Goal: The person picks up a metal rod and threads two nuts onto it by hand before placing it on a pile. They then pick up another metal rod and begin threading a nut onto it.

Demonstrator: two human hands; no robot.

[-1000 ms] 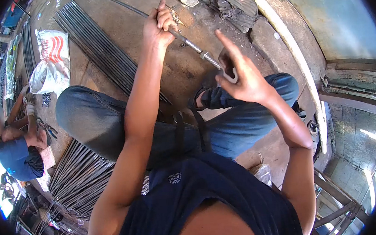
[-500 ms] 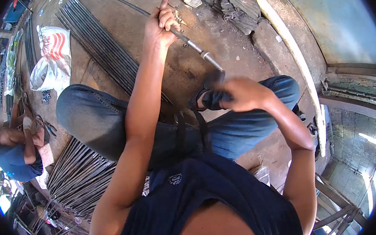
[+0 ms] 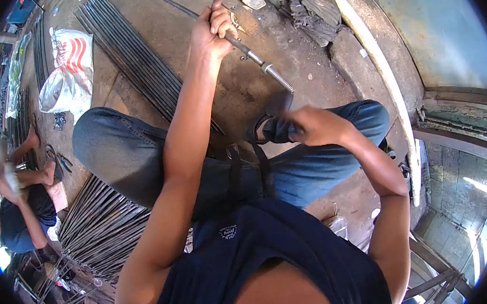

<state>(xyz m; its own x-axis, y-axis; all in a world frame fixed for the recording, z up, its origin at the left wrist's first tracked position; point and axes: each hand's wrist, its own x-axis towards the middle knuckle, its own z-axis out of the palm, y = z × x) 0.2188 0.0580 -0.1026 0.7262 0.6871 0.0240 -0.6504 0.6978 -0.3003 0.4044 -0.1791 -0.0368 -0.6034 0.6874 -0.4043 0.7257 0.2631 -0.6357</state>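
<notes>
- The long thin grey metal rod (image 3: 250, 54) is held tight in the left hand (image 3: 213, 31).
- Its threaded end is pointed at the right hand (image 3: 312, 125), whose grip is blurred and cannot be told.

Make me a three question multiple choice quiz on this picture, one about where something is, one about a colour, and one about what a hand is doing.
1. Where does the white printed bag lie?
A. upper left, on the floor
B. on the person's lap
C. by the right wall

2. What colour are the person's trousers?
A. red
B. blue
C. white

3. What is the left hand doing?
A. lying flat on the floor
B. hanging open in the air
C. gripping the metal rod

Answers: 1 A, it lies beside the bundle of rods. 2 B, blue denim over both knees. 3 C, its fingers wrap the rod.
</notes>
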